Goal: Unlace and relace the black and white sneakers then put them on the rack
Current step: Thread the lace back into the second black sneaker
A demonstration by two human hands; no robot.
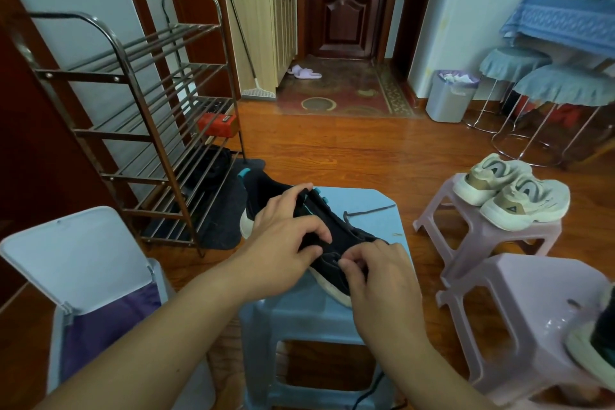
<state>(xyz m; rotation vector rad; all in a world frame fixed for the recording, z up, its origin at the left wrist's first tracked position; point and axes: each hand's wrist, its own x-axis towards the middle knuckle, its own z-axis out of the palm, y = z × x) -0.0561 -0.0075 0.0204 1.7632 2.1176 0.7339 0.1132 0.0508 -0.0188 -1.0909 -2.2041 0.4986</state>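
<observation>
Both hands apparently pinch sneaker lace.

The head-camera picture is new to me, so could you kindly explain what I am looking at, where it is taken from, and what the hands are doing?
There is no machine here: the camera sits on a person's head and looks forward and down, so the two bare arms reaching in from below are their own. A black sneaker with a white sole lies on a light blue plastic stool. The left hand holds the shoe steady from above, its grip over the upper. The right hand pinches the dark lace near the toe end; a loose end of lace trails across the stool top. To the left stands a metal shoe rack. On the right, a pair of cream sneakers rests on a pink stool, with a second pink stool nearer the camera.
</observation>
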